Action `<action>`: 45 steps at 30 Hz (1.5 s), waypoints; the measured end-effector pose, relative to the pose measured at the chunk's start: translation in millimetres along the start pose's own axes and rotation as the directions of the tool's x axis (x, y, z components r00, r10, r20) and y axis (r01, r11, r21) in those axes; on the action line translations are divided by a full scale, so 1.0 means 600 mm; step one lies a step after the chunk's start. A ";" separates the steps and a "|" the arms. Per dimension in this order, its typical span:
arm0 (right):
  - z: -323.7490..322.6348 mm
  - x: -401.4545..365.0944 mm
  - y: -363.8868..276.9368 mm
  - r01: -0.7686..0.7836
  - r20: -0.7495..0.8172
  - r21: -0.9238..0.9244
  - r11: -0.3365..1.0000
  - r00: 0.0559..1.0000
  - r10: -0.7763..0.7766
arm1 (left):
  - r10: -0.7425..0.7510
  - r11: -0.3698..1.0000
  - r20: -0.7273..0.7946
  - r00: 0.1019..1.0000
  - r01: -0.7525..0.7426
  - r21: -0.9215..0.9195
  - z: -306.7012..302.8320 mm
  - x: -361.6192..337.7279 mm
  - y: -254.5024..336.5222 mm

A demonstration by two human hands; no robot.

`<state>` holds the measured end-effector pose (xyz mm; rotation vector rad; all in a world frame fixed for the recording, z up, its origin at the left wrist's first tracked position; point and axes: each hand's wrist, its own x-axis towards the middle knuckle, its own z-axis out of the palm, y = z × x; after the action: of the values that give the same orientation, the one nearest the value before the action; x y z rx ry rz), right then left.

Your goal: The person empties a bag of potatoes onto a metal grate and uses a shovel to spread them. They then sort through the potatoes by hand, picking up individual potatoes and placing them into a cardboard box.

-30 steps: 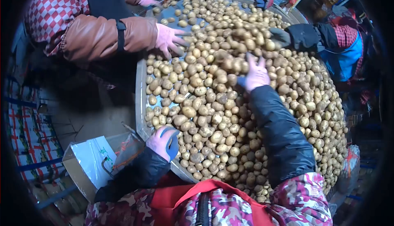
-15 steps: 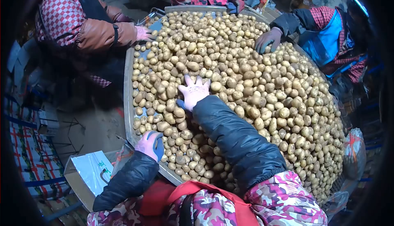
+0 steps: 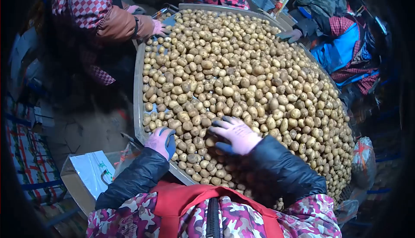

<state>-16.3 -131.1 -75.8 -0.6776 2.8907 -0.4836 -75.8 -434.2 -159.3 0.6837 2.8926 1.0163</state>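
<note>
At the near edge of the heap, your right hand (image 3: 237,135) lies flat on the potatoes (image 3: 242,78), palm down and fingers spread, closed on nothing. Your left hand (image 3: 161,142) sits at the near-left rim of the bench (image 3: 138,95), fingers curled over the edge beside the outermost potatoes; I cannot tell whether it grips one.

The potatoes cover almost the whole bench. They are small, round to oval, tan-skinned and dull with dust. The bench is grey sheet metal with a low raised rim. Your gloves are pink knit with a blue coating (it shows along the palm side). A cardboard box (image 3: 86,177) with a pale plastic liner stands on the floor to your left.

Half a second ago your right hand reached further out, toward the middle of the heap; it now lies closer to you. Your left hand has kept its place at the rim.
</note>
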 end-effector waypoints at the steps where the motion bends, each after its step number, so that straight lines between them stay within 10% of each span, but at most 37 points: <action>1: -0.024 0.009 0.018 -0.092 0.131 0.109 0.990 0.988 0.078 | -0.004 1.000 0.019 1.000 0.004 -0.011 -0.003 0.001 0.001; 4: -0.084 0.032 0.063 -0.412 -0.113 0.237 0.880 0.888 0.446 | -0.022 0.999 0.040 0.999 0.023 -0.026 -0.001 0.004 -0.004; 7: -0.086 0.077 0.166 -0.641 -0.401 -0.056 0.766 0.717 0.571 | -0.003 0.999 0.023 1.000 0.004 -0.054 0.002 0.001 -0.008; 12: -0.067 0.168 0.183 -0.791 -0.143 -0.302 0.531 0.589 0.796 | -0.021 0.999 0.038 0.999 0.023 -0.049 -0.001 0.004 -0.008; 16: -0.062 0.165 0.127 -0.719 -0.186 -0.167 0.675 0.695 0.694 | -0.012 0.998 0.019 1.000 0.013 -0.054 0.001 0.005 -0.005; 22: -0.010 0.163 0.054 -0.217 -0.044 -0.041 0.975 0.976 0.215 | 0.008 1.000 0.016 1.000 -0.008 -0.011 -0.004 0.006 0.001; 28: -0.068 0.329 0.191 -0.381 -0.412 -0.062 0.923 0.852 0.324 | -0.034 0.999 0.104 0.994 0.035 -0.006 -0.014 0.008 0.003; 34: -0.036 0.453 0.135 -0.527 -0.113 -0.185 0.829 0.850 0.515 | -0.074 0.997 0.197 0.978 0.076 -0.004 -0.028 0.013 0.005; 37: 0.005 0.422 0.104 -0.314 -0.060 0.146 0.938 0.944 0.325 | -0.027 0.999 0.102 0.994 0.030 -0.033 0.001 0.005 -0.015; 43: 0.028 0.287 0.017 -0.045 -0.380 -0.029 0.999 0.925 0.031 | -0.015 0.999 0.079 0.997 0.018 -0.042 -0.004 0.006 -0.009; 45: 0.032 0.255 0.007 -0.063 -0.264 -0.087 0.994 0.964 0.038 | 0.008 0.999 0.030 1.000 -0.006 -0.042 -0.004 0.006 -0.005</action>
<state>-150.3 -202.0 -103.9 -0.5910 3.1893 -0.4640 -80.7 -436.2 -158.8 0.7010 2.8369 1.0554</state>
